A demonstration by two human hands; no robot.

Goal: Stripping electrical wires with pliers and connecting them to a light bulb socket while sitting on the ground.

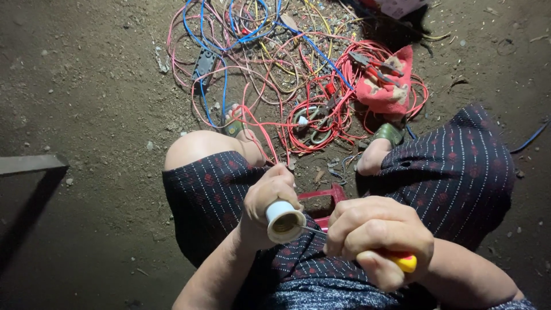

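Screwdriver tip inside the lamp socket [285, 223].
Your left hand [268, 198] grips the socket; right hand [376, 232] wraps the screwdriver [402, 261]. Keep the socket braced, tip seated square, turn slowly.

A white round lamp socket [284, 221] shows a brassy inside. The plastic screwdriver handle [402, 261] is yellow with a red band. The dark navy cloth shorts [453, 172] carry thin dotted stripes and small red motifs. On the brown dirt floor [86, 86] lies a tangle of thin wires [275, 74] — red, blue, pink, yellow — beside a pink-red rag [390, 83] with tan patches.
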